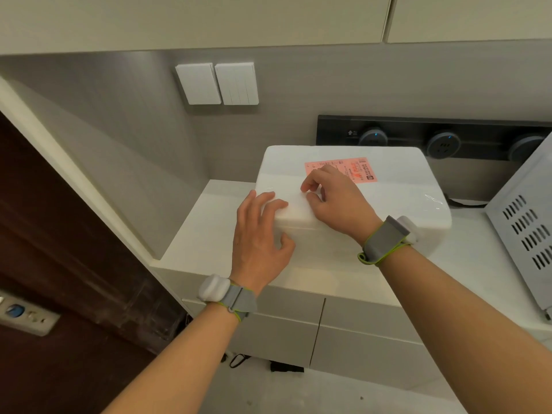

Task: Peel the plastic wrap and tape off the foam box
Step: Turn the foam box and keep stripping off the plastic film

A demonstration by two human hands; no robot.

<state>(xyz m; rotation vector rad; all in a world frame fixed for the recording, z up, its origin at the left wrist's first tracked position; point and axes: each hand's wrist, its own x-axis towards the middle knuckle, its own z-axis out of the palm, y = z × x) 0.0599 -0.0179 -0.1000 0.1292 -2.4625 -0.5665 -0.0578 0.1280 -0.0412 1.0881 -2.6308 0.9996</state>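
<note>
Left hand (259, 234), right hand (336, 200) on foam box (403, 189) atop white counter (206, 234)

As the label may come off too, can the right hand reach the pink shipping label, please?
Probably yes: the right hand rests on the foam box beside the pink shipping label, with nothing between them.

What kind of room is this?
Likely a home kitchen: a white countertop over drawers, wall cabinets above, a power track with round sockets on the backsplash, and what looks like a microwave at right.
</note>
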